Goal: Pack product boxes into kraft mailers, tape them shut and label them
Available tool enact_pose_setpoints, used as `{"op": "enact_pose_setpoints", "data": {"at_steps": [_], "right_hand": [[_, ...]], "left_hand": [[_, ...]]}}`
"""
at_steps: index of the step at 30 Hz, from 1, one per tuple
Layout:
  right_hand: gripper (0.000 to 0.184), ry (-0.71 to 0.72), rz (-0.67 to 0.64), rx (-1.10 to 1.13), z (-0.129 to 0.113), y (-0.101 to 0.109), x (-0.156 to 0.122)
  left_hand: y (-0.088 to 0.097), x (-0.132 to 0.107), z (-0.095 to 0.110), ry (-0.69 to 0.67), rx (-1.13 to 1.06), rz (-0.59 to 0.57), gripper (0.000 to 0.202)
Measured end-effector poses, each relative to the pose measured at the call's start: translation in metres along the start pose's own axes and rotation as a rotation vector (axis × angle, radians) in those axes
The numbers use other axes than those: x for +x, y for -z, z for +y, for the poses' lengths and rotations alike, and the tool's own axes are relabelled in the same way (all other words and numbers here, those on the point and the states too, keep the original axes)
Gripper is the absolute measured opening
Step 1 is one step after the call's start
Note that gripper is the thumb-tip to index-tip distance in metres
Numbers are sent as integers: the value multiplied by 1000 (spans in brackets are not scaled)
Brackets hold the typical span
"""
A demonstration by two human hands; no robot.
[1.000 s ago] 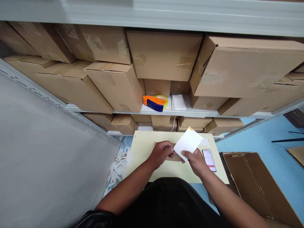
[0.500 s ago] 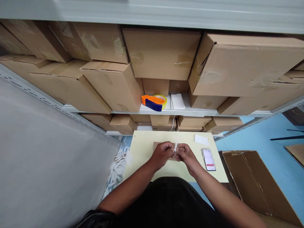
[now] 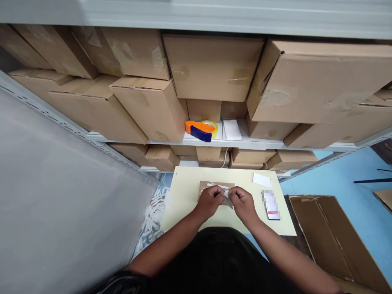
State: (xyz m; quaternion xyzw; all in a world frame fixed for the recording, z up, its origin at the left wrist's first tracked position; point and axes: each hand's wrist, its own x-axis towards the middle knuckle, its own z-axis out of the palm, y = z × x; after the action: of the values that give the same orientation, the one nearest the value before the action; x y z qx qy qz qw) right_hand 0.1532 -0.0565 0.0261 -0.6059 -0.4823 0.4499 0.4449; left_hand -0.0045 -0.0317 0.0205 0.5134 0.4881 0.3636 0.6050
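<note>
My left hand (image 3: 210, 201) and my right hand (image 3: 243, 203) meet over a flat brown cardboard piece (image 3: 216, 187) on the pale yellow table (image 3: 186, 192). Both hands pinch a small white strip (image 3: 226, 194) between their fingertips. A white card (image 3: 262, 180) lies on the table to the right of the hands, and a phone (image 3: 270, 204) with a lit screen rests just below it.
Metal shelves (image 3: 232, 144) packed with cardboard boxes (image 3: 211, 67) rise behind the table; an orange and blue tape dispenser (image 3: 201, 130) and a white box (image 3: 232, 130) sit on one. An open carton (image 3: 330, 237) stands at the right, white scraps (image 3: 151, 220) lie on the floor at the left.
My right hand let go of the white card, which now lies on the table. It then came to meet my left hand over the cardboard piece, pinching the small strip.
</note>
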Motion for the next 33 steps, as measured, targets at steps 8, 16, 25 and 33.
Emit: {"op": "enact_pose_setpoints", "data": {"at_steps": [8,16,25,33], "right_hand": [[17,-99,127,117,8,2,27],[20,-54,-77,49,3,-42,28],[21,-42,13,66,-23,-79,15],[20,-62,132,92,-33,-87,-8]], "left_hand": [[71,-24,-56,144,61,152,11],[208,-103,-125,322,111,346,21],[340,-149,-202,567,434,498,17],[419,-136,-230,698,702,513,23]]}}
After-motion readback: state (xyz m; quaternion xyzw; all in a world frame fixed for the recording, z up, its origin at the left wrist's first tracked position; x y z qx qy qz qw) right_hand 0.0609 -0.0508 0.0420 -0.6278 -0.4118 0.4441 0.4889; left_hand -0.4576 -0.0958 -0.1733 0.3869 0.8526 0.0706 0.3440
